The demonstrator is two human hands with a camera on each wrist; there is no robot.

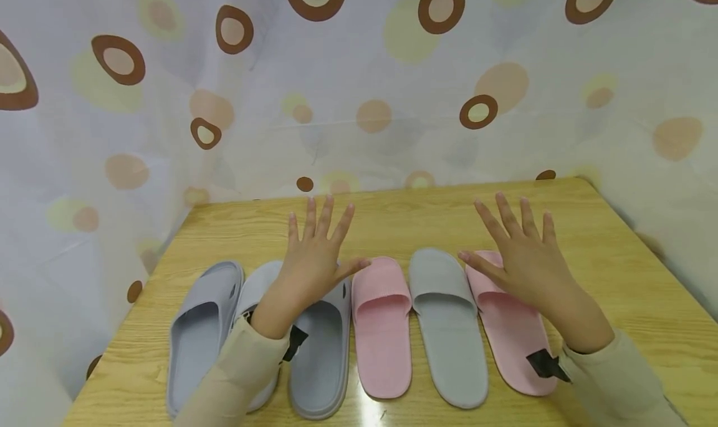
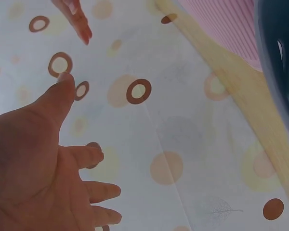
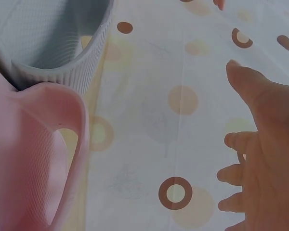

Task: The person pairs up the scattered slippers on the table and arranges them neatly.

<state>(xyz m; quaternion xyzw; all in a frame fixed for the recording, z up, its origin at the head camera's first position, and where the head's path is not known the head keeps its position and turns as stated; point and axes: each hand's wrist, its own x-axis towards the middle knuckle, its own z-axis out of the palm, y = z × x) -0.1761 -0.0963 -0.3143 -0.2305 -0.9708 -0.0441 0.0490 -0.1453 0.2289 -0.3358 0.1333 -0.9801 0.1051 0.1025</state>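
Slippers stand in a row on the wooden table. From the left come a blue-grey slipper (image 1: 193,336), a light grey slipper (image 1: 260,283) mostly covered by the left arm, and another blue-grey slipper (image 1: 318,358). A pink slipper (image 1: 383,333), a light grey slipper (image 1: 451,330) and a second pink slipper (image 1: 516,340) follow. Above the left ones my left hand (image 1: 310,262) is held with fingers spread, holding nothing. My right hand (image 1: 530,265), likewise spread and holding nothing, hovers over the rightmost pink slipper. Both wrist views show the hands apart from the slippers.
Bare wood of the table (image 1: 617,259) shows behind the row and to its right. A white curtain (image 1: 359,59) with brown and yellow spots surrounds the table's back and sides. A black strap end (image 1: 544,363) sticks out at the right cuff.
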